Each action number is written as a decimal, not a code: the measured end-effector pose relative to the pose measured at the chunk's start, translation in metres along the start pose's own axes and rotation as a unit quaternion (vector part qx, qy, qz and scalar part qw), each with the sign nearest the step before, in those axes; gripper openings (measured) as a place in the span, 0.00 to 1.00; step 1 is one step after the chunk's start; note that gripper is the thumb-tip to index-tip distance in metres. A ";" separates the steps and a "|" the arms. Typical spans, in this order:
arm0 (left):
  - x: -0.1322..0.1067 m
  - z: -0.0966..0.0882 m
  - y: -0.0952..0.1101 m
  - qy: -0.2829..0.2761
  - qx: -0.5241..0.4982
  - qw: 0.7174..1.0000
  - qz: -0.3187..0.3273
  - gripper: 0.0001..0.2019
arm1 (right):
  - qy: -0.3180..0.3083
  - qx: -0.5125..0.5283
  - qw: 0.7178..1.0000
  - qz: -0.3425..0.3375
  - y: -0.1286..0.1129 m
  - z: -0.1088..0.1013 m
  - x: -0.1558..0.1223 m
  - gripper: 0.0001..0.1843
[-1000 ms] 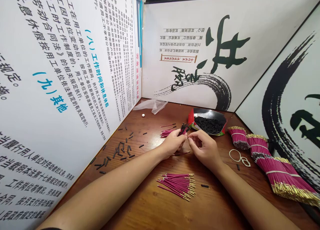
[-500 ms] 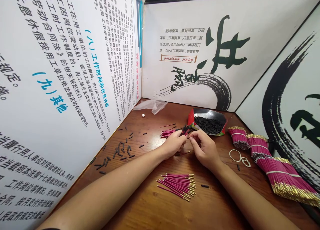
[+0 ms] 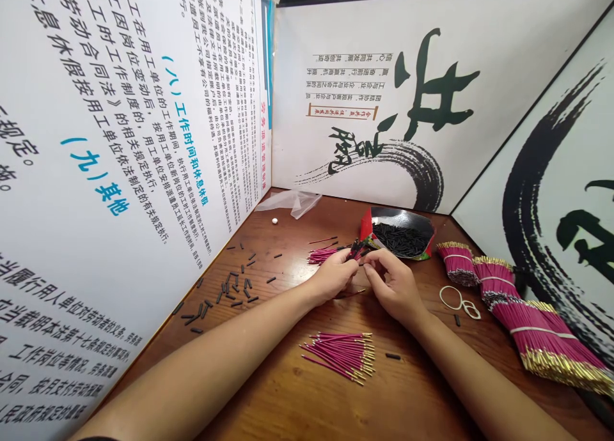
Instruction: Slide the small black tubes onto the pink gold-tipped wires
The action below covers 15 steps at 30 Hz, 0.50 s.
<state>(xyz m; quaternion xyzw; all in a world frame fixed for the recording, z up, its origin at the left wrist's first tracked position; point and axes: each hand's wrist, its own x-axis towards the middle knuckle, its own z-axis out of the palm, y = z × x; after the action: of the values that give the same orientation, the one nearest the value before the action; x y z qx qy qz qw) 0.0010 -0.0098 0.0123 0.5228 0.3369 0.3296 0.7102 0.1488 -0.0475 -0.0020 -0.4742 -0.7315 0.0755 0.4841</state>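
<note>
My left hand (image 3: 337,276) is closed around a small bunch of magenta wires (image 3: 354,250) whose upper ends carry black sleeves. Close beside it on the right, my right hand (image 3: 392,286) has thumb and forefinger pinched together at the bunch; what sits between those fingertips is too small to make out. Behind my left hand lies a pile of magenta wires (image 3: 319,255) with black ends. Nearer to me, a fanned group of magenta wires (image 3: 338,356) with gold tips rests on the table between my forearms.
A red-edged box (image 3: 366,224) of black sleeves (image 3: 400,239) stands behind my right hand. Loose black sleeves (image 3: 235,287) are scattered at left. Banded wire bundles (image 3: 551,339), rubber bands (image 3: 451,298) and a single sleeve (image 3: 393,356) lie rightward. A plastic bag (image 3: 293,203) lies by the upright panels (image 3: 336,96).
My right hand has shifted very slightly at the fingertips. My left hand, its bunch and everything else on the table look the same.
</note>
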 end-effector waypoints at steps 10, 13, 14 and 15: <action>0.002 -0.002 -0.004 -0.017 0.020 1.000 -0.002 0.04 | 0.008 -0.018 1.000 0.007 0.001 -0.001 -0.001 0.05; 0.003 -0.004 -0.008 -0.014 0.057 0.998 0.022 0.04 | 0.026 -0.043 0.999 -0.004 -0.001 -0.002 -0.002 0.04; 0.004 -0.004 -0.010 -0.013 0.072 0.997 0.036 0.05 | 0.021 -0.051 0.998 -0.018 -0.001 -0.002 -0.002 0.06; 0.004 -0.004 -0.011 -0.009 0.086 0.995 0.051 0.06 | 0.010 -0.058 0.998 -0.037 -0.001 -0.002 -0.002 0.09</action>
<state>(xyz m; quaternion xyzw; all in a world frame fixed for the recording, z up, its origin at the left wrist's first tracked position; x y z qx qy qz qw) 0.0015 -0.0068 0.0006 0.6016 0.3306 0.3301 0.6479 0.1500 -0.0509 -0.0015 -0.4750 -0.7468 0.0099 0.4654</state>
